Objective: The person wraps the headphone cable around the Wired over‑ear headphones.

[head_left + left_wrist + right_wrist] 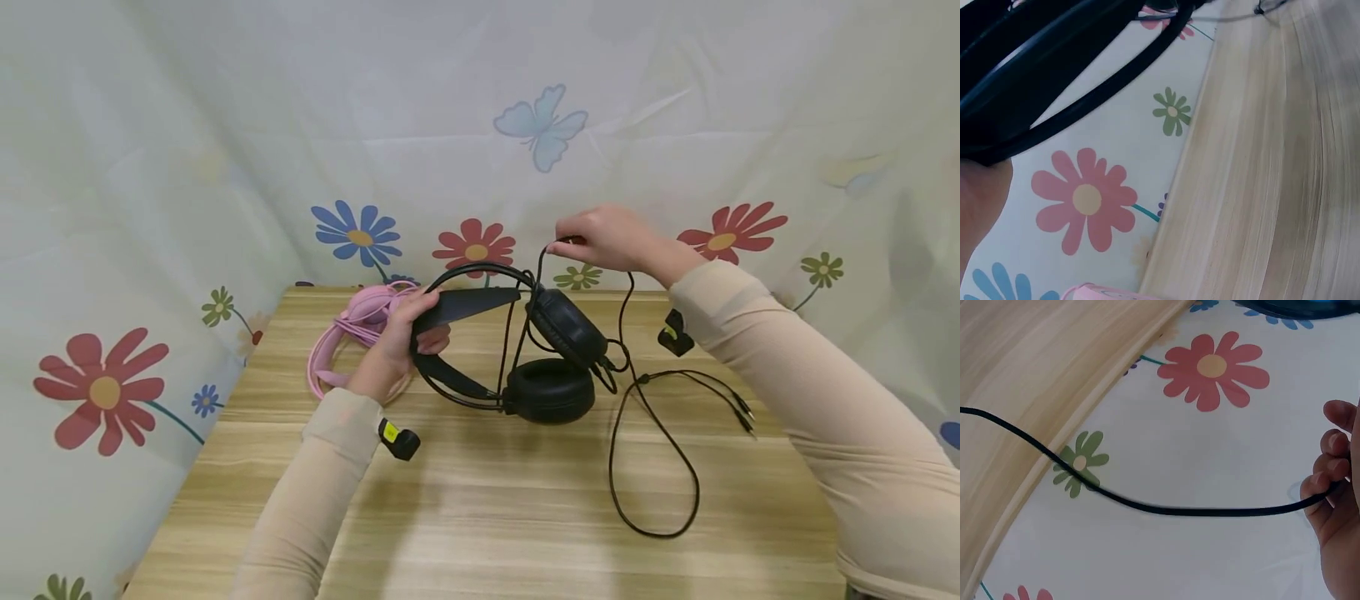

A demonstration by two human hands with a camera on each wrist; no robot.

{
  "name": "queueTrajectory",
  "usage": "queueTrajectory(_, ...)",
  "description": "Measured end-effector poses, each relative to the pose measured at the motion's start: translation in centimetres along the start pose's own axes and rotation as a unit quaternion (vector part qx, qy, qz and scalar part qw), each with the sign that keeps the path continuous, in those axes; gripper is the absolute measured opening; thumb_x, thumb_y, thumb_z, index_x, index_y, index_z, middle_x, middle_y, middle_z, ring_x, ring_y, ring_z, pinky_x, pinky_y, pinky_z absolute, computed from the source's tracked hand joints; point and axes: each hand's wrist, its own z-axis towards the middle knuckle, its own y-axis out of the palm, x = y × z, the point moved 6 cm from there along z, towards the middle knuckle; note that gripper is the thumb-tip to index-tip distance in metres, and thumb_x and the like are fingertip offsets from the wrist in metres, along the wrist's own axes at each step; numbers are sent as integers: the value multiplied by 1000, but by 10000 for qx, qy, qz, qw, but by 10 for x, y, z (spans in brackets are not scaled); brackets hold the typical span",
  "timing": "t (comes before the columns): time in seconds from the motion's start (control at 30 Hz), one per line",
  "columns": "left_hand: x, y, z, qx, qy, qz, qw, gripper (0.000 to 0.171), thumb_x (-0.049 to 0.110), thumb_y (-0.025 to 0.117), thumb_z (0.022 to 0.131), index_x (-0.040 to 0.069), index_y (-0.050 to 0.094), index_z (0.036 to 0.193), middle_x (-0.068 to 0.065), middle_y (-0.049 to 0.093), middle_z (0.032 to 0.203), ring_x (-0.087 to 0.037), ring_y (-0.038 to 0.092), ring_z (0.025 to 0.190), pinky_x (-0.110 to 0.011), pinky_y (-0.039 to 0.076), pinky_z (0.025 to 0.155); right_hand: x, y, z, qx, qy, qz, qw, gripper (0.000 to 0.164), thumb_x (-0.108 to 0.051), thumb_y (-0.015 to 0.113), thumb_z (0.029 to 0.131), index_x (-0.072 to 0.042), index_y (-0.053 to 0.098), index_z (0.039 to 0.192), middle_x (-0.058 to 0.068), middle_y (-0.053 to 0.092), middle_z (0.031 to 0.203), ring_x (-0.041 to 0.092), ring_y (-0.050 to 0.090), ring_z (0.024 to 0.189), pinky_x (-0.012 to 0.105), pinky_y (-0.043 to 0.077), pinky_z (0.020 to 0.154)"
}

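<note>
A pair of black headphones [556, 392] is held over the table by my left hand [401, 337], whose fingers and thumb grip the headband [1097, 94]. Both ear cups hang to the right of that hand, one above the other. Higher up and to the right, my right hand [611, 239] holds the black headphone cable [1204, 512] in its curled fingers. Part of the cable runs from that hand down past the ear cups and crosses the headband. Another stretch drops to the table, where it forms a loop and ends in a split with two plugs [744, 414].
Pink headphones [367, 307] with their cord wound about them lie at the table's back left, partly behind my left hand. The wooden table [480, 517] meets a hanging cloth [420, 100] with printed flowers along its back and left side.
</note>
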Motion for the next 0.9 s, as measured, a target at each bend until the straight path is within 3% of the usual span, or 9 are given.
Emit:
queueTrajectory(0.23, 0, 8, 2, -556, -130, -627, 9964, 27, 25, 36, 99, 13, 54, 83, 4, 25, 44, -11, 9, 37, -21, 7, 39, 2, 11, -1, 81, 116, 797, 9967, 31, -34, 46, 96, -16, 51, 71, -4, 46, 59, 12, 40, 50, 28, 35, 55)
queueTrajectory(0.53, -1, 18, 9, -830, -30, -894, 9925, 28, 26, 35, 99, 12, 54, 85, 4, 27, 44, -10, 10, 36, -21, 7, 39, 14, 32, -9, -137, 678, 1200, 9904, 33, -33, 38, 99, -15, 59, 81, 1, 62, 76, 16, 52, 62, 34, 43, 64)
queueTrajectory(0.7, 0, 24, 11, -903, 47, -1037, 9905, 30, 27, 36, 98, 10, 54, 82, 4, 25, 45, -10, 10, 36, -21, 8, 39, 17, 44, -15, 95, 817, 1694, 9821, 34, -31, 38, 99, -10, 62, 88, 9, 64, 84, 23, 58, 76, 39, 46, 73)
queueTrajectory(0.73, 0, 24, 12, -883, 60, -1043, 9906, 31, 27, 36, 98, 9, 56, 83, 4, 25, 45, -10, 10, 36, -21, 8, 39, 19, 49, -18, 78, 1008, 2058, 9734, 35, -33, 38, 99, -9, 63, 90, 9, 63, 85, 23, 58, 79, 39, 46, 75)
queueTrajectory(0.8, 0, 26, 13, -835, 84, -1052, 9909, 33, 27, 35, 98, 8, 58, 83, 4, 25, 45, -10, 11, 36, -21, 7, 39, 25, 60, -21, 280, 811, 2560, 9629, 39, -39, 38, 98, -9, 63, 94, 7, 62, 84, 21, 57, 78, 37, 45, 74)
queueTrajectory(0.87, 1, 27, 15, -753, 142, -998, 9921, 37, 27, 32, 99, 7, 59, 82, 4, 25, 45, -10, 12, 36, -21, 7, 39, 40, 83, -24, 783, -70, 3613, 9291, 43, -41, 40, 96, -4, 62, 103, 8, 61, 87, 21, 55, 81, 34, 41, 75)
queueTrajectory(0.9, 1, 28, 15, -694, 173, -975, 9927, 39, 27, 31, 99, 7, 59, 81, 4, 25, 45, -10, 13, 36, -22, 7, 39, 46, 95, -25, 1009, -756, 4127, 9021, 46, -40, 40, 96, -3, 58, 115, 8, 62, 100, 19, 56, 93, 32, 42, 82)
